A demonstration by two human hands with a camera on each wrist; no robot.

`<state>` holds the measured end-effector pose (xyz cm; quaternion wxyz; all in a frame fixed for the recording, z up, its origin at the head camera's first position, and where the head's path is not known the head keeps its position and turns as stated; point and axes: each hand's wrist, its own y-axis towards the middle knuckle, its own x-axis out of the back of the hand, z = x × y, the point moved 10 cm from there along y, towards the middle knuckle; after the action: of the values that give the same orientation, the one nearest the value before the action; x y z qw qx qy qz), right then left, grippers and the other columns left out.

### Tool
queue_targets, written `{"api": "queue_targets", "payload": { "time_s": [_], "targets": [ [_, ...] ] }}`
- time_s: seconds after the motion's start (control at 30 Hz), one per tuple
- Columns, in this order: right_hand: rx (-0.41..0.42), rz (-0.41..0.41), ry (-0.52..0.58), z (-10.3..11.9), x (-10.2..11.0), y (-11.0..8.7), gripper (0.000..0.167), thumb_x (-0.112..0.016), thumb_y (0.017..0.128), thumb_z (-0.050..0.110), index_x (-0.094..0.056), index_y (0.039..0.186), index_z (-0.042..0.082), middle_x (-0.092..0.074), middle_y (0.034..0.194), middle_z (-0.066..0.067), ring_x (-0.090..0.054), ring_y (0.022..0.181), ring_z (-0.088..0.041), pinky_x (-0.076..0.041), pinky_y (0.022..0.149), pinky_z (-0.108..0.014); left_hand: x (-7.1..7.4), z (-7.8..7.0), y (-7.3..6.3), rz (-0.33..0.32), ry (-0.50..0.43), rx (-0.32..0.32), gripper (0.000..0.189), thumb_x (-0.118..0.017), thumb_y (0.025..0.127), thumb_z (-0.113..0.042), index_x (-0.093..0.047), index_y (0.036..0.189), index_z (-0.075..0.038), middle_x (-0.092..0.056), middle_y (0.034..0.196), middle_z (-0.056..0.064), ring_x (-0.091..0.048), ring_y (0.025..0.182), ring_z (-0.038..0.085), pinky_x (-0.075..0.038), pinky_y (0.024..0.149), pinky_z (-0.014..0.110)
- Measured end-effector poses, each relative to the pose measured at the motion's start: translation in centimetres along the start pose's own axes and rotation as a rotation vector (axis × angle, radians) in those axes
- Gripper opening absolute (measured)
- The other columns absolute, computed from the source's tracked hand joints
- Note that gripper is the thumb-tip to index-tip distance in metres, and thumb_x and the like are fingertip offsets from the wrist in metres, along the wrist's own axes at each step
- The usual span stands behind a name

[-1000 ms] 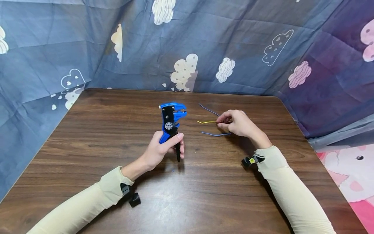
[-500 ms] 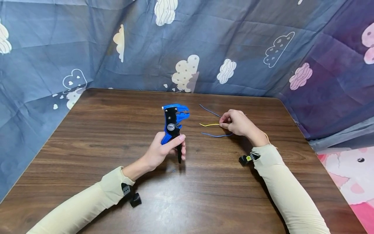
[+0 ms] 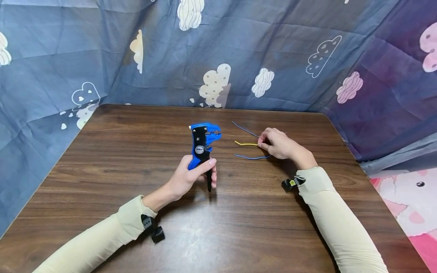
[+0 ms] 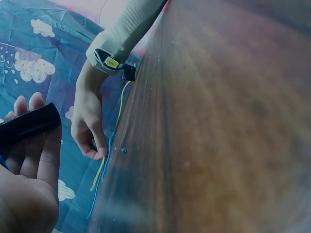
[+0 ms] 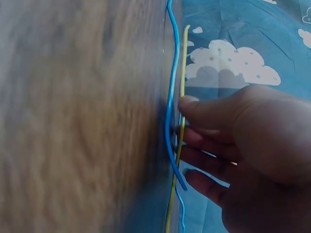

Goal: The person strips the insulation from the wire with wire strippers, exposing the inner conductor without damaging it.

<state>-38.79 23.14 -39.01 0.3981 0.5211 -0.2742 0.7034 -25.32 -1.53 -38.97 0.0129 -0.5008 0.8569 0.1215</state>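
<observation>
While my left hand [image 3: 184,176] wraps the handles of a blue-and-black wire stripper [image 3: 198,136], thumb across the front, my right hand [image 3: 278,145] has the yellow wire [image 3: 246,144] nipped between thumb and fingers! Thin, smooth and slightly kinked, that wire sits toward the far right corner of the worktop [image 3: 239,223], its tip pointing left. One blue wire [image 3: 245,129] lies on its far-edge side; a second blue wire [image 3: 250,157], gently wavy, runs nearer me. And the tool: bright blue body, flat black plate, stubby jaws facing right, plus a round silvery badge [image 3: 199,149], its lettering too small to read. Dark wood grain streaks the worktop, with a tiny blue scrap [image 3: 202,199] just below my left hand, and wrinkled, cloud-printed cloth [image 3: 153,76] hangs beyond the far edge. On my right wrist, a yellow tag [image 3: 292,182], its marks unreadable!
</observation>
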Motion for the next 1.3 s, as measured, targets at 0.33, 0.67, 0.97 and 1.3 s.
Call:
{"api": "queue_targets", "payload": {
  "time_s": [0.33, 0.67, 0.97, 1.3],
  "targets": [
    [0.069, -0.158, 0.136, 1.6, 3.5, -0.6, 0.007, -0.061, 0.109, 0.008, -0.065, 0.107, 0.002, -0.066, 0.099, -0.010, -0.060, 0.090, -0.020, -0.049, 0.078, -0.027, 0.0, -0.2, -0.1, 0.001, -0.002, -0.009, 0.035, -0.061, 0.112, -0.025, -0.064, 0.099, 0.007, -0.072, 0.082, 0.014, -0.075, 0.071, 0.025, -0.070, 0.073, 0.051],
    [0.137, -0.349, 0.152, 4.0, 6.4, -1.2, 0.007, -0.064, 0.109, 0.012, -0.065, 0.108, 0.005, -0.059, 0.097, -0.007, -0.052, 0.086, -0.016, -0.042, 0.073, -0.022, -0.2, -0.3, -0.1, 0.020, -0.003, -0.008, 0.034, -0.060, 0.112, -0.023, -0.063, 0.099, 0.009, -0.071, 0.082, 0.014, -0.074, 0.069, 0.025, -0.070, 0.072, 0.051],
    [0.170, -0.402, 0.149, 7.1, 8.3, -2.2, 0.004, -0.073, 0.104, 0.015, -0.074, 0.105, 0.011, -0.065, 0.093, 0.000, -0.056, 0.081, -0.012, -0.044, 0.067, -0.019, -0.4, -0.5, -0.2, 0.029, -0.005, -0.015, 0.034, -0.059, 0.112, -0.022, -0.064, 0.101, 0.009, -0.073, 0.084, 0.016, -0.074, 0.070, 0.026, -0.069, 0.070, 0.051],
    [0.238, -0.465, 0.138, 10.0, 9.7, -3.2, 0.003, -0.080, 0.099, 0.014, -0.081, 0.102, 0.014, -0.068, 0.094, 0.005, -0.051, 0.073, -0.010, -0.040, 0.061, -0.020, -0.4, -0.5, -0.2, 0.029, -0.008, -0.014, 0.033, -0.060, 0.112, -0.022, -0.064, 0.103, 0.009, -0.074, 0.085, 0.017, -0.075, 0.069, 0.027, -0.069, 0.071, 0.051]
  ]
}}
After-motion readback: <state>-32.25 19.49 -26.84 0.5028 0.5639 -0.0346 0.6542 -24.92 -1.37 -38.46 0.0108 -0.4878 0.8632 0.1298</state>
